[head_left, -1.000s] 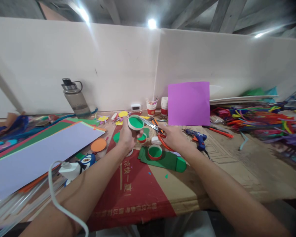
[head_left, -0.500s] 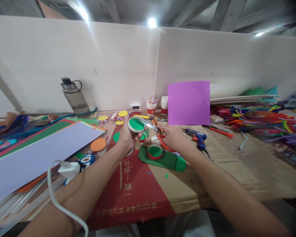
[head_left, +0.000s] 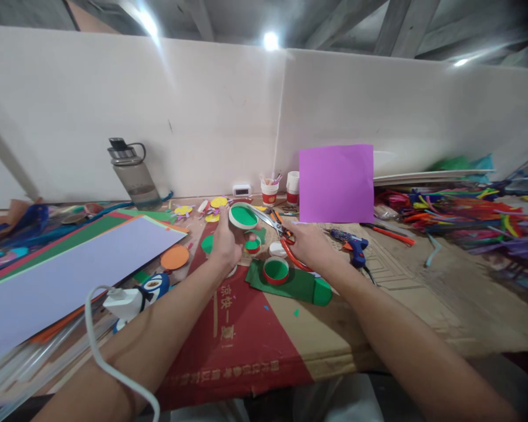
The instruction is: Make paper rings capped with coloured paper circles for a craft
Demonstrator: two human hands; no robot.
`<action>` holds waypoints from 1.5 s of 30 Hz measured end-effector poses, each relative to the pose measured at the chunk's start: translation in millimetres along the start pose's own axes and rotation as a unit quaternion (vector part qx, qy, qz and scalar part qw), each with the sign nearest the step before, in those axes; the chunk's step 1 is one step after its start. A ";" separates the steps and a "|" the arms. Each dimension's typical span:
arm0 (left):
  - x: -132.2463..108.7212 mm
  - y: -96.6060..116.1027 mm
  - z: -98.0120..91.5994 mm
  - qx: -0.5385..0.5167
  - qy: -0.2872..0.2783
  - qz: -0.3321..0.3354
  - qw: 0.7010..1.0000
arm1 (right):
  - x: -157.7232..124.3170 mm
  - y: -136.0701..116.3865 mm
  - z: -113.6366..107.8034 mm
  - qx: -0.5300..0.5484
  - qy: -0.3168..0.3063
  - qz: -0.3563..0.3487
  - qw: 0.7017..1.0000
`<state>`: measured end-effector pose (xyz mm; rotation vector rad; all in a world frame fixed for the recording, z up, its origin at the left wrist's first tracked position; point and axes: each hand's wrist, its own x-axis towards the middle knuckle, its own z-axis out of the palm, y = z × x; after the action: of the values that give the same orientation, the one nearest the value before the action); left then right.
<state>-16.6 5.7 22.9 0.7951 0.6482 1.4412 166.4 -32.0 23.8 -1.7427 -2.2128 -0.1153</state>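
Note:
My left hand (head_left: 226, 243) is closed around a short white-rimmed paper cup piece (head_left: 243, 217) with a green disc inside, its opening tilted toward me. In my right hand (head_left: 310, 240) are scissors (head_left: 271, 221) with orange handles. Their blades reach the right rim of the cup piece; whether they are cutting into it I cannot tell. Just below my hands, a red cup ring (head_left: 276, 272) with a green inside stands on dark green paper (head_left: 294, 288). A smaller red-edged green ring (head_left: 252, 245) sits between my hands, near a white oval object (head_left: 277, 249).
A blue glue gun (head_left: 355, 245) lies right of my right hand, before a purple sheet (head_left: 337, 184). Coloured sheets (head_left: 83, 266), a water bottle (head_left: 134, 176) and a white cable (head_left: 99, 351) are on the left. Paper cups (head_left: 270, 192) stand behind; pipe cleaners (head_left: 462, 211) pile up far right.
The scissor blades have shifted from across the green disc to the cup piece's right rim. The cup piece has turned slightly in my left hand.

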 end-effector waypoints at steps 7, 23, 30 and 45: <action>1.7 3.0 0.9 -0.019 0.008 -0.021 1.000 | -0.1 -1.7 -0.9 -0.011 -0.010 0.007 1.000; 4.3 11.4 2.7 0.000 0.036 -0.048 0.998 | -0.5 -1.0 1.3 -0.003 -0.024 0.001 1.000; 2.6 5.8 -0.5 0.017 0.009 -0.074 0.997 | -0.6 0.4 1.6 0.012 -0.008 -0.002 1.000; 4.0 9.0 -5.0 0.047 -0.020 -0.112 0.992 | 0.4 1.5 3.4 -0.010 -0.014 -0.010 1.000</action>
<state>-25.8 9.8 27.4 0.7962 0.7549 1.1952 167.1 -30.4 20.5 -1.7434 -2.2563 -0.1184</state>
